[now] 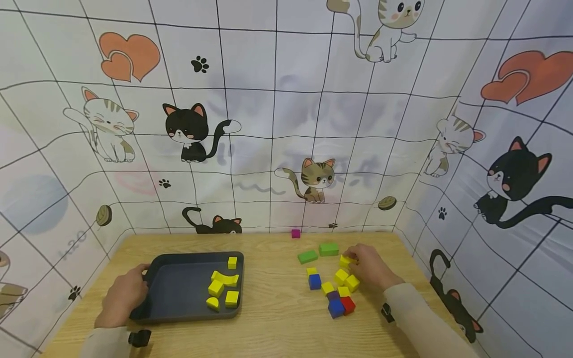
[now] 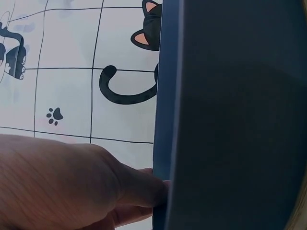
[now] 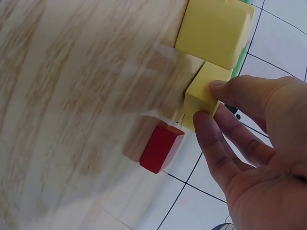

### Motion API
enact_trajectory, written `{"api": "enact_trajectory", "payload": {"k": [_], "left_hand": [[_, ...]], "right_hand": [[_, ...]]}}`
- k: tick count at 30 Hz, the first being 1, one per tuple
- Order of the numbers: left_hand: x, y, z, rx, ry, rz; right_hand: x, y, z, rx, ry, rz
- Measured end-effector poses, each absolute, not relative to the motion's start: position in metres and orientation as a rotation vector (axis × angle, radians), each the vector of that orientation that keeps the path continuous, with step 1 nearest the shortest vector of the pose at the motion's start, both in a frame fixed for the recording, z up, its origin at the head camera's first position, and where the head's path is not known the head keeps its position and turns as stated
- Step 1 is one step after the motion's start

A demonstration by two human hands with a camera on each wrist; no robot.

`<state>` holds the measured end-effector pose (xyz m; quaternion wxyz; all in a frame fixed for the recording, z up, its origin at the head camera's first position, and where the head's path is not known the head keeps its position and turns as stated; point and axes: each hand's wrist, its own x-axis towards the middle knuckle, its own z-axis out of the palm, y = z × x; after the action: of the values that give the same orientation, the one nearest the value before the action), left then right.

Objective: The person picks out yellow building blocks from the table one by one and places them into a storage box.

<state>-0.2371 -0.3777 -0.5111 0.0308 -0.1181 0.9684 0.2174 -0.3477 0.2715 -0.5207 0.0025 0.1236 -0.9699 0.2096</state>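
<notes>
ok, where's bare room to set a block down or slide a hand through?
Table: bare between the tray's right rim and the loose blocks. Tray floor: bare between the left hand and the yellow pieces. Crowded: the tray's right side, and the cluster beside the right hand.

Wearer: two long sleeves, pale beige, plain. Right sleeve [image 1: 414, 311] shows most, cuff down past the forearm to the frame edge; left sleeve [image 1: 107, 343] shows only a short stretch at the bottom. Each wrist has a small black unit: left unit [image 1: 140, 338] is chunky and boxy, right unit [image 1: 387, 312] sits by the cuff, partly covered. Probably the wrist cams, but too small and dark in the head view to confirm. Left hand [image 1: 126, 291] and right hand [image 1: 371, 266] bare; creases visible at the right finger joints.
</notes>
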Motion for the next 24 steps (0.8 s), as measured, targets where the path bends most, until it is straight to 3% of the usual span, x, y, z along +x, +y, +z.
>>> {"api": "enact_trajectory", "payload": {"k": [12,24], "left_hand": [[-0.236,-0.378,-0.513,-0.345,2.995,0.672],[-0.245,-0.389,-0.53,-0.365,3.0,0.667]], "right_hand": [[-0.339,0.255,-0.505,0.491,-2.923,0.64],[-0.328,0.194,-0.494,0.62,-2.881,0.734]]}}
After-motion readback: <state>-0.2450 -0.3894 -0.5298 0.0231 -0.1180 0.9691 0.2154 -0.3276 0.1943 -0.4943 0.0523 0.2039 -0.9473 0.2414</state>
